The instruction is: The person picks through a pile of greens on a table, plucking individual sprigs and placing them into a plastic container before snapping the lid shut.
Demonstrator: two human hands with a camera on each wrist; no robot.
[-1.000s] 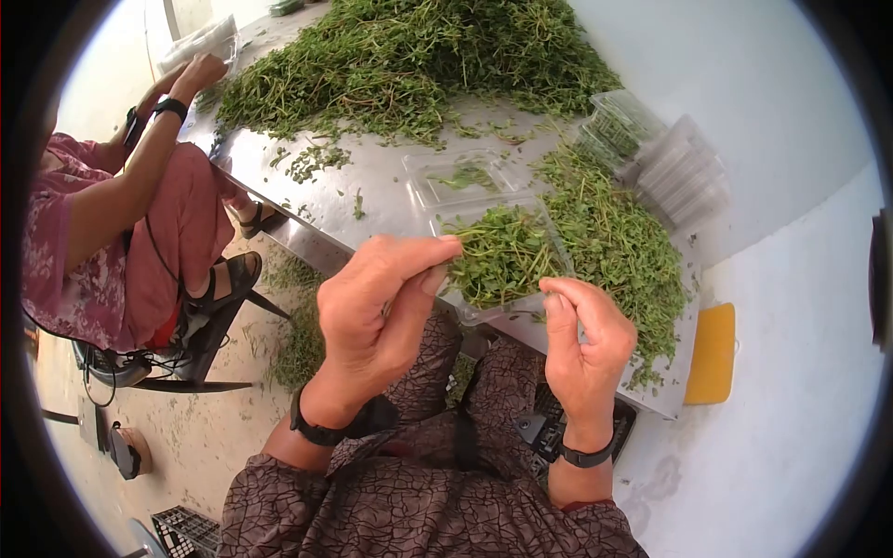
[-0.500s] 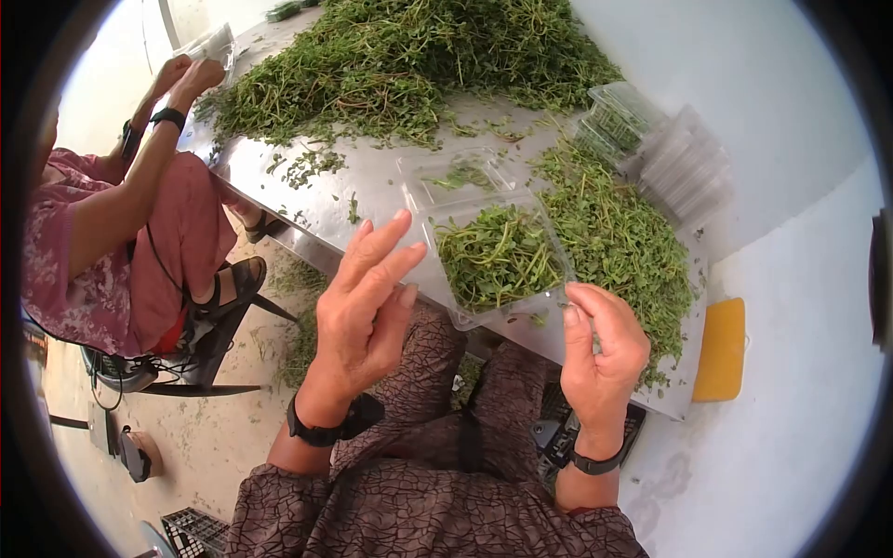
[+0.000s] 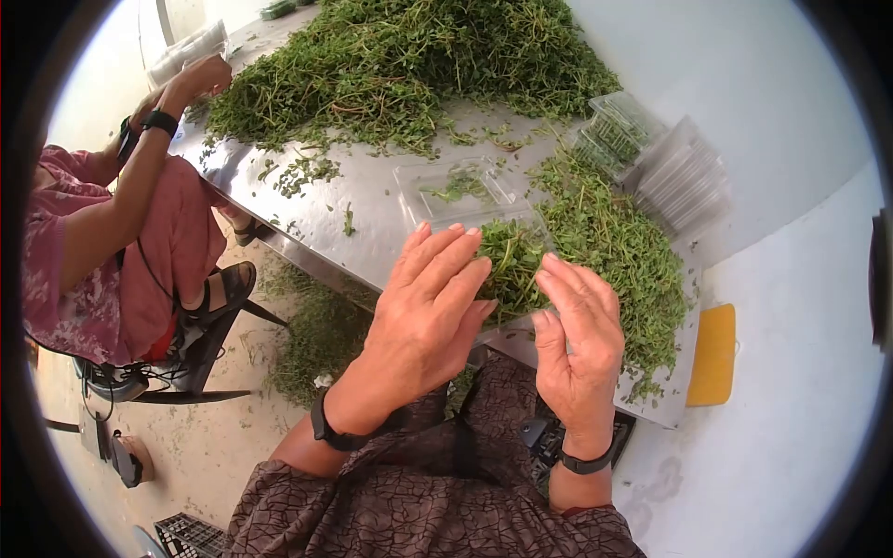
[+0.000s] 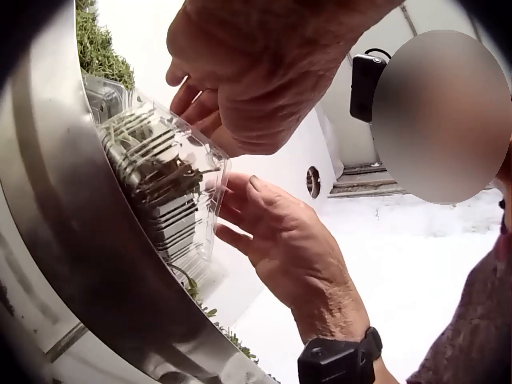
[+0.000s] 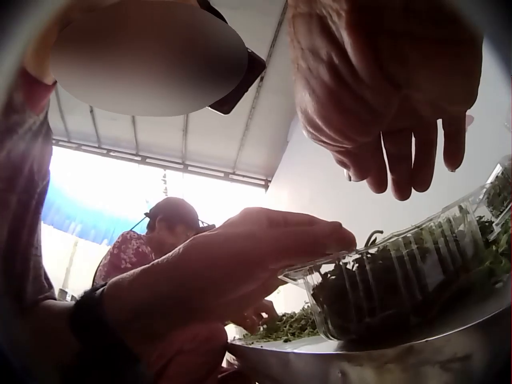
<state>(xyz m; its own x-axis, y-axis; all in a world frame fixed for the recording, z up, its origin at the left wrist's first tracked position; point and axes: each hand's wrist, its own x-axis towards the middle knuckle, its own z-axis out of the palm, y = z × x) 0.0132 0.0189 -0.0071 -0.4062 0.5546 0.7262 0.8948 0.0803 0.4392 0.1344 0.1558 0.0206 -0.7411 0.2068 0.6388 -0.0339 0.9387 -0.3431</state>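
Observation:
A clear plastic clamshell box [image 5: 384, 280] filled with leafy green sprigs [image 3: 512, 260] sits at the table's near edge, its lid [image 3: 409, 191] folded back on the far side. My left hand [image 3: 423, 312], fingers extended together, reaches over the box's left side and hides part of it. At the right side is my right hand [image 3: 584, 349], fingers lightly bent and thumb apart, with nothing between them. Both palms face each other across the greens. In the right wrist view, the left fingertips [image 5: 340, 238] lie right at the box's rim.
A large heap of greens [image 3: 419, 74] covers the table's [image 3: 363, 251] far part, and a smaller pile [image 3: 614, 251] lies right of the box. Stacked clear boxes [image 3: 684, 177] stand by the wall, above a yellow board [image 3: 712, 353]. Another person [image 3: 121, 223] sits at left.
My left hand first drew back from the greens and spread its fingers, then came in over the box's left side. The right hand's pinched fingers have straightened and moved inward.

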